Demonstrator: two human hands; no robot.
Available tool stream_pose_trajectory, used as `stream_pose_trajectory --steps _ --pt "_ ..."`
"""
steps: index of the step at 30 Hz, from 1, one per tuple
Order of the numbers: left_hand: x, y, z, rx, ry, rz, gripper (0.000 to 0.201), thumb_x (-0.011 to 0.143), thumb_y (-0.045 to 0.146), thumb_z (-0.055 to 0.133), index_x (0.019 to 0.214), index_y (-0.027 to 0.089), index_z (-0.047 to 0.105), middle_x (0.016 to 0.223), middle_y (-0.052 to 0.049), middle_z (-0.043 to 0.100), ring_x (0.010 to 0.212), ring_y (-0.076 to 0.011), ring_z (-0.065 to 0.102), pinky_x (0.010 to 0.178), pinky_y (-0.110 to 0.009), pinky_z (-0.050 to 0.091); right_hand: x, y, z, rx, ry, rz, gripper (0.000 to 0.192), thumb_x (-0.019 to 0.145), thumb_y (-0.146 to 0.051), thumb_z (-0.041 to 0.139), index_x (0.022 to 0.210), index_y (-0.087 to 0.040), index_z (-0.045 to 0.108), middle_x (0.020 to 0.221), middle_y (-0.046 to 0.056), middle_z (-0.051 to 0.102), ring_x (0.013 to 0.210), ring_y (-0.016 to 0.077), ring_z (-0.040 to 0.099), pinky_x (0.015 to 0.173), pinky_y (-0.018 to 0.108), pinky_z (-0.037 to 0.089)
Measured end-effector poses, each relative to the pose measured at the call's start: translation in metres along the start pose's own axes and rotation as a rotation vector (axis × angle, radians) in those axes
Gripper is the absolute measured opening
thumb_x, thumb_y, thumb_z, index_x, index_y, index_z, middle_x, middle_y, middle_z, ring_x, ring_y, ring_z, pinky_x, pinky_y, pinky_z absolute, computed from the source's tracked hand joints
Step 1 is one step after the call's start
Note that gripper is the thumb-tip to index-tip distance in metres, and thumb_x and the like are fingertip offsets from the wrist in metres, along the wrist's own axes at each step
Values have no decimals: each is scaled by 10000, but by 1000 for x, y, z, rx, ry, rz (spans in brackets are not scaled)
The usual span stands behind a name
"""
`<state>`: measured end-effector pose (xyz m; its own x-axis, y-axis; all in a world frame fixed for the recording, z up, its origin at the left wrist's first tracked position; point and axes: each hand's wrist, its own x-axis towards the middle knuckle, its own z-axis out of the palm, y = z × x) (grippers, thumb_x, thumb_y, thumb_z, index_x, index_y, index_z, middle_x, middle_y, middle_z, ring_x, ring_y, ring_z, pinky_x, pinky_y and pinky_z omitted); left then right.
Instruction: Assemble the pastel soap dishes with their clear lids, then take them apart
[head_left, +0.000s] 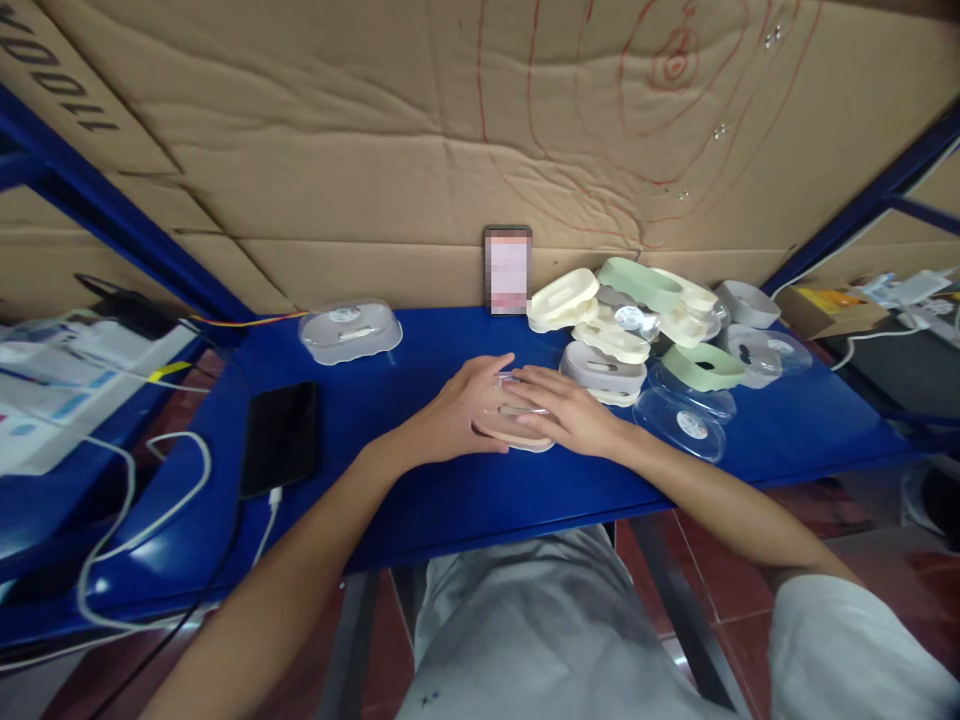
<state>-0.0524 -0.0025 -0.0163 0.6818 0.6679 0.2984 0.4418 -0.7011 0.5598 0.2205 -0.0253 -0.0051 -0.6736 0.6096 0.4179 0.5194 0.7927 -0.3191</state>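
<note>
On the blue table (420,500), both hands (517,412) clamp a lidded pinkish case (516,425), mostly hiding it.

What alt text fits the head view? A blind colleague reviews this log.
Both hands, left and right, press a clear-lidded container on a blue table. A pile of containers and lids lies to the right, one closed container and a black phone to the left.
</note>
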Motion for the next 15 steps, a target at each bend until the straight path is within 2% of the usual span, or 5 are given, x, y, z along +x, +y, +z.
stream_pose_trajectory --steps 3,8,11,13,15 --pt "-2 12 -4 156 63 4 1260 744 467 965 1709 358 164 1737 -191 238 1596 -448 296 1263 -663 310 -2 1 -17 -59 134 47 477 1112 -443 507 1550 -265 575 1558 114 617 1483 293 550 1240 561 466" --pt "-1 36 -4 271 145 98 831 840 295 881 1551 242 454 1557 -182 489 1466 -371 479 1212 -544 389 -9 8 -46 -233 406 47 396 1060 -422 622 1429 -287 675 1404 110 706 1345 316 645 1163 555 519" --pt "1 39 -1 247 2 122 599 894 266 827 1436 251 573 1502 -127 581 1455 -327 500 1193 -494 386 -11 18 -66 -320 535 44 375 1061 -405 617 1407 -277 682 1387 115 705 1328 317 652 1154 546 517" --pt "2 36 1 228 -97 134 509 948 252 772 1427 274 602 1460 -85 642 1418 -292 542 1199 -484 358 -10 31 -86 -386 583 120 377 1066 -447 597 1388 -276 690 1390 115 706 1333 324 647 1161 556 503" --pt "2 31 3 220 -125 130 435 996 251 719 1420 280 627 1420 -67 686 1357 -263 594 1207 -482 327 -5 52 -110 -433 581 235 404 1067 -514 568 1357 -269 709 1383 123 715 1336 337 643 1166 569 490"
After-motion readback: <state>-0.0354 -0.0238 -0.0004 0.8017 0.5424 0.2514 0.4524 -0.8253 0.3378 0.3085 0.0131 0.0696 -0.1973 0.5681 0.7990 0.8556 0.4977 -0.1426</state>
